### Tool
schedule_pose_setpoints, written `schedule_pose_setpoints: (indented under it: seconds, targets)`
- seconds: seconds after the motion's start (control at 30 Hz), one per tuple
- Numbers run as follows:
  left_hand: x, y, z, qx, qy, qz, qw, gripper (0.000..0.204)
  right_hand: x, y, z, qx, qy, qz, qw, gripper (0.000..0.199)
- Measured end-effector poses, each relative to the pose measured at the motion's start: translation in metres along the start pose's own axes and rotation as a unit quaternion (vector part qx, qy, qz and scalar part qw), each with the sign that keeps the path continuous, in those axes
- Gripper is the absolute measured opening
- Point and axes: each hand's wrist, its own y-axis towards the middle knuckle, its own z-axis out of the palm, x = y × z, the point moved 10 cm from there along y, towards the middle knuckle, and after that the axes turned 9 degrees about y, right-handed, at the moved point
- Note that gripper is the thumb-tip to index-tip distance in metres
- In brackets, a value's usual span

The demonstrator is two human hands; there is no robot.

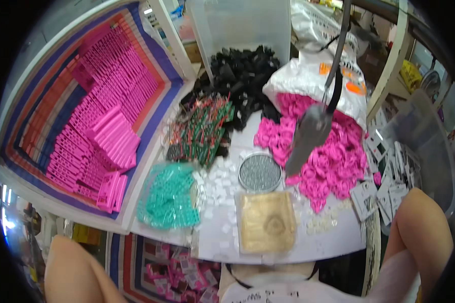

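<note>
Neither of my hands shows. Only my bent left arm (71, 262) at the lower left and my bent right arm (422, 227) at the lower right come into the head view. On the white table in front of me lies a tan square pad (265, 219) with a dark round mark. Behind it stands a round tin (260, 172) full of small metal pieces. A dark grey hand tool (308, 136), perhaps an electric screwdriver, hangs above a heap of pink plastic parts (333, 166).
A striped-lined box (149, 134) at left holds rows of pink plastic casings (93, 126). Green circuit boards (199, 129), black parts (242, 70) and bagged teal pieces (169, 197) lie beside it. At right are a white sack (313, 76) and a clear tub (442, 146).
</note>
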Motion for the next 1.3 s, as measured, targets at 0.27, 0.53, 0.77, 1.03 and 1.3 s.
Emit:
schedule_pose_setpoints:
  seconds: [0.27, 0.53, 0.77, 1.03, 1.3]
  targets:
    - [0.016, 0.007, 0.020, -0.089, -0.095, -0.025, 0.991, 0.037, 0.134, 0.019, -0.091, -0.115, 0.077, -0.233, 0.962, 0.062]
    - [0.090, -0.166, 0.437, 0.432, -0.423, -0.163, 0.780, 0.040, -0.030, -0.203, 0.016, 0.056, 0.154, 0.443, 0.881, 0.012]
    - [0.055, -0.195, 0.521, 0.398, -0.408, -0.274, 0.774, 0.040, -0.024, -0.289, 0.020, -0.041, 0.229, 0.576, 0.783, 0.013]
    - [0.070, -0.090, 0.452, 0.177, -0.297, -0.303, 0.888, 0.039, -0.044, -0.258, 0.027, -0.029, 0.258, 0.574, 0.777, 0.013]
    - [0.094, -0.024, 0.454, 0.130, -0.254, -0.309, 0.907, 0.038, -0.040, -0.257, 0.039, 0.031, 0.222, 0.525, 0.821, 0.014]
